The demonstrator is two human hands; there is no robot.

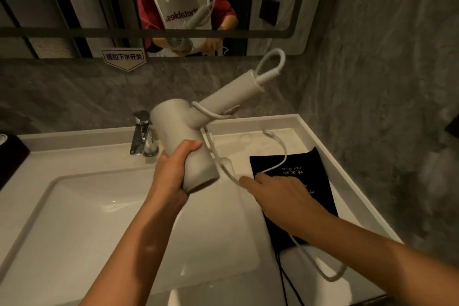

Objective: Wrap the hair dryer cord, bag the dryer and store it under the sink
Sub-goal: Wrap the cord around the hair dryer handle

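Observation:
My left hand (173,171) grips the barrel of a white hair dryer (178,131), held above the sink with its handle pointing up and to the right. One turn of the white cord (283,156) circles the handle's base. From there the cord drops to my right hand (275,191), which pinches it over a black drawstring bag (315,174) lying flat on the counter. The plug (269,133) rests on the counter behind the bag. A slack loop of cord hangs past the counter's front edge.
A white basin (74,206) fills the counter's left half, with a chrome faucet (141,134) behind it. A dark box (10,154) stands at the far left. The grey stone wall is close on the right. A mirror (74,7) hangs above the counter.

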